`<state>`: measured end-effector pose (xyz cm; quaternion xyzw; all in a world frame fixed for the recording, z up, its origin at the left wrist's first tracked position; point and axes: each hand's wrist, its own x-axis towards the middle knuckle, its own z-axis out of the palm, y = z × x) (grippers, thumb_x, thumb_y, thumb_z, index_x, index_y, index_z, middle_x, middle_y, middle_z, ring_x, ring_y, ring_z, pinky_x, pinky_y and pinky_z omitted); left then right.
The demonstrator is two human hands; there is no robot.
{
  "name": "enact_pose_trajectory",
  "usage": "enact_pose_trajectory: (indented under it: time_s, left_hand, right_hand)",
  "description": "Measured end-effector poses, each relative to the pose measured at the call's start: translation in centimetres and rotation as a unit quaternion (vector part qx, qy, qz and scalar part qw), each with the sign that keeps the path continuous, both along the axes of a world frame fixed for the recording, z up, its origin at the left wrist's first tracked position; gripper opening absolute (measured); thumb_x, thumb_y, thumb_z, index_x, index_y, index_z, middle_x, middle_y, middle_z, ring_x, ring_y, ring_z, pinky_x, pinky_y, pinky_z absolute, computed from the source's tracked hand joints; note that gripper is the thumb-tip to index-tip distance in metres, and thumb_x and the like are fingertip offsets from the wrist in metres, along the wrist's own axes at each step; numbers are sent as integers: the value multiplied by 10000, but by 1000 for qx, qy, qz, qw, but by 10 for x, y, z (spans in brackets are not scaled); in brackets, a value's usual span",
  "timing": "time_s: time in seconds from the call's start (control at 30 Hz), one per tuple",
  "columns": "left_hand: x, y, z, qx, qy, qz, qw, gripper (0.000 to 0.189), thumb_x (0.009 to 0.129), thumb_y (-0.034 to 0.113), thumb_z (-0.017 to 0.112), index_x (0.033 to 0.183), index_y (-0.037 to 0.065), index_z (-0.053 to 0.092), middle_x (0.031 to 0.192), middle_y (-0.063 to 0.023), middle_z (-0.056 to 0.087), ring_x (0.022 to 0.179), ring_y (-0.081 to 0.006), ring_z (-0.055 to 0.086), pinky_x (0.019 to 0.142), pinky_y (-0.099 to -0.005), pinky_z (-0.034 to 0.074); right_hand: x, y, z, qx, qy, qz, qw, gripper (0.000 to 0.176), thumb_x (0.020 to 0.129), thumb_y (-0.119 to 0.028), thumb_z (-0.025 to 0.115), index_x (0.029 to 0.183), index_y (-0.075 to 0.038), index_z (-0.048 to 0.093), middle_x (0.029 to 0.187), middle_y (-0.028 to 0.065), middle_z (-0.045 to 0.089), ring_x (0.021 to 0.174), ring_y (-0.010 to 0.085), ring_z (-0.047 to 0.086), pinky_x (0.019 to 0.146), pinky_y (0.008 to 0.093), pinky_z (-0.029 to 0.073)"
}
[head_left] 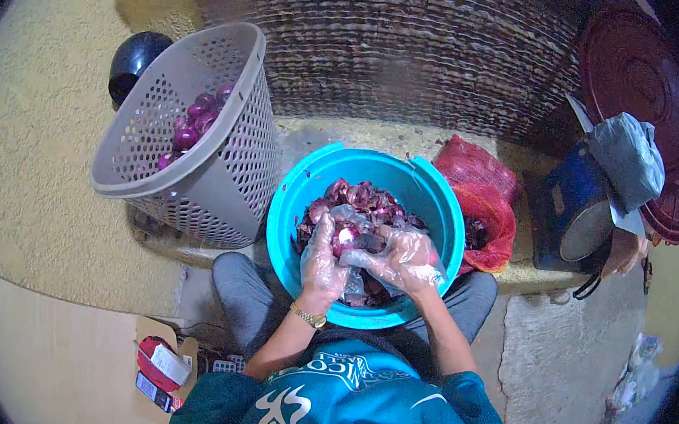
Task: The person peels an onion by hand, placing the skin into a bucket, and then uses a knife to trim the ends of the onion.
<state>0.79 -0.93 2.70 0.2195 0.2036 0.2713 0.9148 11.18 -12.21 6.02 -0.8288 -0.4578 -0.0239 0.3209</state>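
Both of my hands wear clear plastic gloves and meet over a turquoise tub point(282, 267). My left hand point(324, 257) is closed around a red onion point(345, 238), with a pale patch showing on the onion's surface. Against the onion's right side, my right hand point(402, 259) has its fingers bent and pinches a piece of dark onion skin point(369, 242) on it. Loose purple skins point(365, 200) fill the tub below and behind my hands. The tub sits between my knees.
At left, a tall grey perforated basket point(243, 155) holds several purple onions point(187, 136). Red mesh sacks point(480, 172) lie right of the tub. Farther right are a blue container point(574, 208) and a dark red lid point(638, 73). A table point(46, 340) stands at lower left.
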Motion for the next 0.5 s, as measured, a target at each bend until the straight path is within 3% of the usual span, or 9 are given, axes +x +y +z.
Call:
enact_pose_trajectory:
  time_s: [0.1,0.17,0.27,0.4,0.5]
  left_hand:
    - [3,2,-18,99,0,11,995,389,996,397,513,1202,76,587,1111,-53,637,1012,-167,618,839,-322,541]
    - [8,1,-22,191,49,77,977,380,1012,384,483,1192,66,589,1101,-54,635,1015,-165,611,862,-327,528]
    - [3,1,-9,113,-42,12,993,370,1021,372,465,1181,62,589,1086,-53,638,998,-161,613,869,-337,523]
    - [2,3,-12,89,-64,-13,994,363,1015,374,479,1169,65,591,1077,-51,642,971,-155,621,857,-333,526]
    - [2,4,-9,82,-80,-12,993,364,1008,384,492,1159,70,598,1065,-52,644,945,-158,629,828,-337,535]
  right_hand:
    - [-2,0,1,-29,32,-3,999,673,641,-754,689,691,-83,704,579,142,627,529,280,639,522,411,486]
    - [-2,1,-6,-23,77,7,997,664,666,-747,675,712,-86,712,594,139,634,549,281,646,538,416,488]
    - [-2,2,-7,-31,149,22,988,630,721,-717,654,745,-91,724,614,136,644,568,288,649,556,426,487]
    - [-4,1,17,-106,205,38,972,566,796,-641,640,775,-82,726,651,153,656,587,311,650,567,436,481]
    - [0,-1,11,-92,205,79,971,551,811,-616,642,790,-71,720,684,168,661,596,318,651,571,439,480]
